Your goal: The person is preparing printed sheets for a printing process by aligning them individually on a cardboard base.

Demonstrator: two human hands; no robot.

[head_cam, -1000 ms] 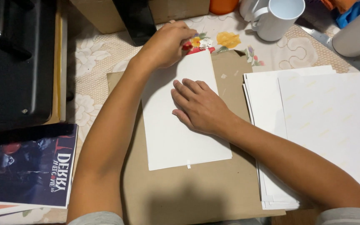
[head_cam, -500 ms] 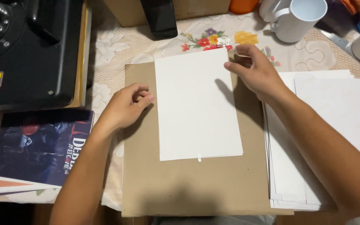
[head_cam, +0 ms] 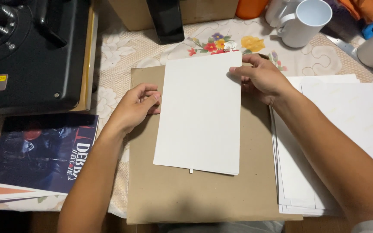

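Head view: a white sheet (head_cam: 201,114) is laid mid-frame on a brown cardboard (head_cam: 203,194). Its upper right edge is pinched by the right hand (head_cam: 262,77), fingers clamped on it. Its left edge is touched by the loosely curled left hand (head_cam: 134,108), nothing gripped. A paper stack (head_cam: 346,129) is seen right, a white mug (head_cam: 303,21) up top

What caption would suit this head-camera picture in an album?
Two hands, left hand and right hand, square a white paper stack on brown cardboard.
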